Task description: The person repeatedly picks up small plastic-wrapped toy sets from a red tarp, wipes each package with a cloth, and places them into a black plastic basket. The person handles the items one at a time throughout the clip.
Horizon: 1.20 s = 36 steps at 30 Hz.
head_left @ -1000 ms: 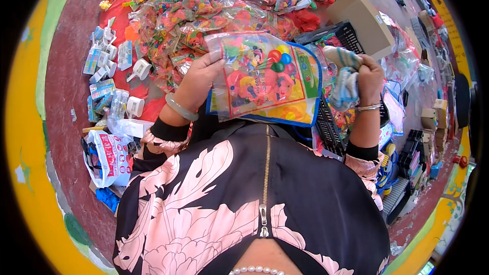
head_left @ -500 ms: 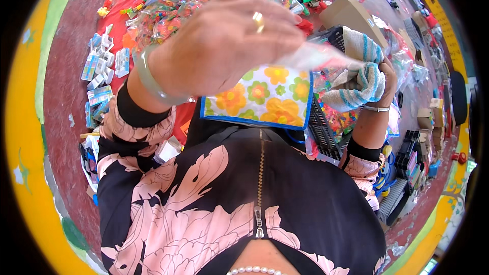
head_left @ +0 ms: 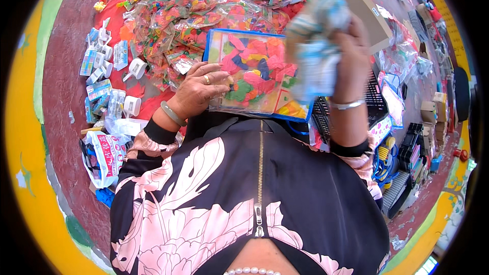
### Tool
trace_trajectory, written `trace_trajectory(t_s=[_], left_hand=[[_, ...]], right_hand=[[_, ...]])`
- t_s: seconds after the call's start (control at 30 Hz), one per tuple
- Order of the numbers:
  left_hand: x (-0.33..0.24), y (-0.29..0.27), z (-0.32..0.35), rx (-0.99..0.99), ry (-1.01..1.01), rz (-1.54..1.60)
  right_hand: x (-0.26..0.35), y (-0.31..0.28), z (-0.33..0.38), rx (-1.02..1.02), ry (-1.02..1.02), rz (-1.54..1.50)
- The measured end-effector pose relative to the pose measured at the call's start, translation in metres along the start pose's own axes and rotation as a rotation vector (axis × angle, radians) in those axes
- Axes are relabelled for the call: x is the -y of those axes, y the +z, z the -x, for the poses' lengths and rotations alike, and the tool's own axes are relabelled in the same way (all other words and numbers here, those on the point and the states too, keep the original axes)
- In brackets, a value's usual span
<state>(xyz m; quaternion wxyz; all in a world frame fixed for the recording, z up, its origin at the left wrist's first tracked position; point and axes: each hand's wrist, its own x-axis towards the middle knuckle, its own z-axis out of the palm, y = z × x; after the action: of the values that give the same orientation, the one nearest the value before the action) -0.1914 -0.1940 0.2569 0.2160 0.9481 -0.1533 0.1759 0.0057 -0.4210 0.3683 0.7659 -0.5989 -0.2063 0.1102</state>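
Observation:
A clear plastic packet (head_left: pixel 254 66) of pink, red, green and dark blue soft pieces, perhaps balloons, lies flat on a blue-edged floral bag (head_left: pixel 295 108) at my lap. My left hand (head_left: pixel 201 89) lies over the packet's left edge, fingers stretched out across it, with a ring and a pale bangle showing. To the right, my right hand (head_left: pixel 351 63) is closed around a bunched cloth (head_left: pixel 318 46), whitish with blue stripes. The cloth is smeared by motion and covers the right end of the packet and bag.
Beyond the lap spreads a heap of similar packets (head_left: pixel 173 25) on red sheeting. White plastic pieces (head_left: pixel 135 69) and small boxes lie left, above a white carrier bag (head_left: pixel 107 158). On the right are a black crate (head_left: pixel 376 99), a cardboard box (head_left: pixel 364 18) and blue-yellow coils (head_left: pixel 384 160).
My left hand has come down from in front of the view onto the packet, which now covers the floral bag. My right hand has moved up and left with the cloth.

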Motion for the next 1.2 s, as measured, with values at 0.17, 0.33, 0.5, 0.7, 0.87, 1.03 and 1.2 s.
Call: trace_trajectory(t_s=[0.17, 0.33, 0.5, 0.7, 0.87, 1.03, 1.2], left_hand=[[0.003, 0.013, 0.000, -0.090, -0.037, 0.178], [0.001, 0.016, 0.005, -0.114, -0.069, 0.172], [0.000, 0.019, 0.002, -0.167, -0.042, 0.177], [0.004, 0.022, 0.007, -0.176, -0.071, 0.234], [-0.002, 0.018, 0.003, -0.199, -0.064, 0.229], [-0.003, 0.012, 0.002, -0.154, -0.068, 0.233], [-0.014, -0.013, -0.017, -0.056, -0.028, 0.226]], right_hand=[[-0.095, 0.069, 0.049, 0.668, -0.420, 0.850], [-0.110, 0.066, 0.069, 0.653, -0.633, 1.125], [-0.093, 0.038, 0.080, 0.654, -0.481, 1.483], [-0.064, -0.003, 0.089, 0.544, -0.291, 1.584], [-0.065, -0.070, 0.088, 0.441, -0.053, 1.729], [-0.030, -0.139, 0.060, 0.235, -0.049, 1.981], [0.027, -0.141, 0.040, 0.074, 0.231, 1.199]])
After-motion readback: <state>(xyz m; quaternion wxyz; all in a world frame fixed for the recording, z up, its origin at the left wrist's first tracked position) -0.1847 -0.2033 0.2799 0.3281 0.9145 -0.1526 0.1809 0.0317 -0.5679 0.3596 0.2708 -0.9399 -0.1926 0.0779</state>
